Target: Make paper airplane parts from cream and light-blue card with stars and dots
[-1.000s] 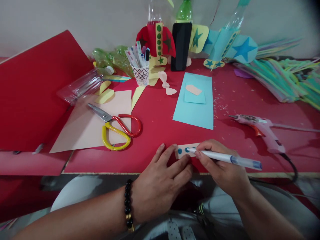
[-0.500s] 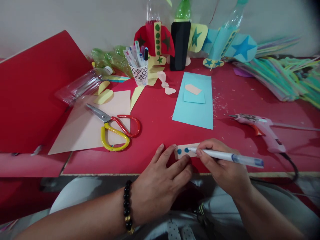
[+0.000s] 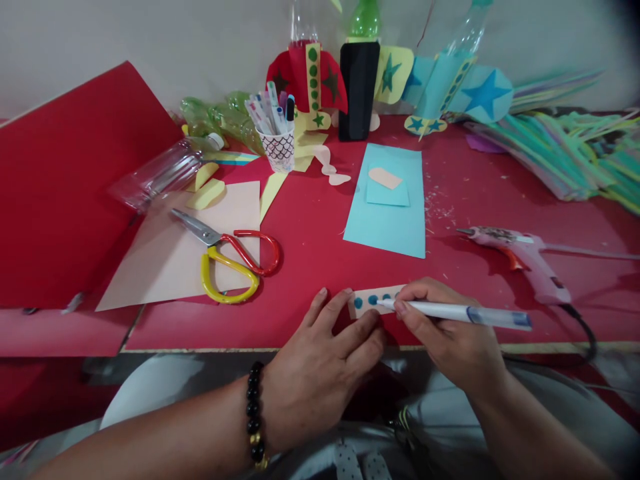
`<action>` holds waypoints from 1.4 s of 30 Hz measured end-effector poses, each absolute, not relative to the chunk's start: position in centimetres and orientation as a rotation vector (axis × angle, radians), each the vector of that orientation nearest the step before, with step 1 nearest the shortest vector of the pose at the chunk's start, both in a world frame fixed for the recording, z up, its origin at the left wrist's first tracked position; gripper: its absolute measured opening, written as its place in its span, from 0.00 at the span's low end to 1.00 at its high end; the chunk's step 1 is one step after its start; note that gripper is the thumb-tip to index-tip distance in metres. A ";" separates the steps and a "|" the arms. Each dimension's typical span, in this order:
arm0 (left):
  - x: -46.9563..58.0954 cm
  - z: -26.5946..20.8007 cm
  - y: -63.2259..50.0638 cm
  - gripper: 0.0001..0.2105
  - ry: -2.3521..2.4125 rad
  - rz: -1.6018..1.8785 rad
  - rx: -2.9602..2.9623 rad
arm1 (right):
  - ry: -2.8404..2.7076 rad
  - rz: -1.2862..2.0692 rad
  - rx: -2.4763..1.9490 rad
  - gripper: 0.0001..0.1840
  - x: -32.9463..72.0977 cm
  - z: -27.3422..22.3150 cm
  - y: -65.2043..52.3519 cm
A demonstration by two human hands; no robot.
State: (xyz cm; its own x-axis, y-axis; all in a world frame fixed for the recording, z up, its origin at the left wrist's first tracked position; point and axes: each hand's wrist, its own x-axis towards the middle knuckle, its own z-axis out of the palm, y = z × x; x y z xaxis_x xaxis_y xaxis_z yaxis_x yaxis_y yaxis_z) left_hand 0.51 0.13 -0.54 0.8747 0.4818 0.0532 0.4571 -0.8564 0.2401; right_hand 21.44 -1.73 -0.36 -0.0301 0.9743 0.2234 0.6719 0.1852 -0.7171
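Note:
My right hand (image 3: 455, 337) grips a white marker (image 3: 450, 311) with a blue band, and its tip touches a small pale paper strip (image 3: 358, 312) near the table's front edge. Blue dots run along the strip; my fingers hide part of its right end. My left hand (image 3: 330, 367), wearing a black bead bracelet, lies with fingers spread and holds the strip's left end against the table. Scissors (image 3: 213, 237) with one red and one yellow handle lie to the left, on a pale paper sheet (image 3: 150, 267).
Blue paper (image 3: 385, 230) lies beyond my hands. To the right is a pink glue gun (image 3: 535, 257) with its cord. A cup of markers (image 3: 279, 150), decorated bottles (image 3: 300, 80), a black phone-like object (image 3: 357, 93) and pipe cleaners (image 3: 565, 153) stand or lie behind.
The marker tip has shifted slightly right along the strip, and more dots show beside my right fingers. My left hand stays in place.

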 end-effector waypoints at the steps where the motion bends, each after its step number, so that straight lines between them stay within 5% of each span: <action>1: 0.5 -0.5 0.1 0.19 0.718 0.170 2.826 | -1.765 0.541 -1.568 0.04 21.4 -0.4 -1.7; 15: 0.5 -0.7 0.1 0.20 0.709 0.188 2.833 | -1.779 0.606 -1.521 0.02 21.6 -0.4 -1.9; 22: 0.4 -0.9 0.0 0.20 0.737 0.187 2.821 | -0.880 0.781 -1.181 0.02 22.4 -1.4 -1.8; 28: 0.3 -0.6 0.2 0.20 0.741 0.229 2.766 | -0.670 0.898 -0.987 0.06 23.0 -0.9 -0.8; 34: -0.4 0.0 0.0 0.21 0.749 0.518 2.738 | -0.652 0.894 -0.954 0.08 23.4 -1.1 -0.9; 42: -2.9 0.5 -3.5 0.08 0.976 1.003 2.562 | -0.802 0.788 -1.029 0.07 23.2 -1.2 -2.0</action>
State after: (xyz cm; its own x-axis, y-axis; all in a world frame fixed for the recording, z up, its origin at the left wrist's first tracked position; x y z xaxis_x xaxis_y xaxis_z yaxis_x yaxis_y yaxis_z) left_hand -2.88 -3.48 0.51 0.5461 0.6555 0.5216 0.5037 -0.7545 0.4208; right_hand 23.20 -2.03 -1.22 0.4809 0.8552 0.1930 -0.1777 0.3107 -0.9338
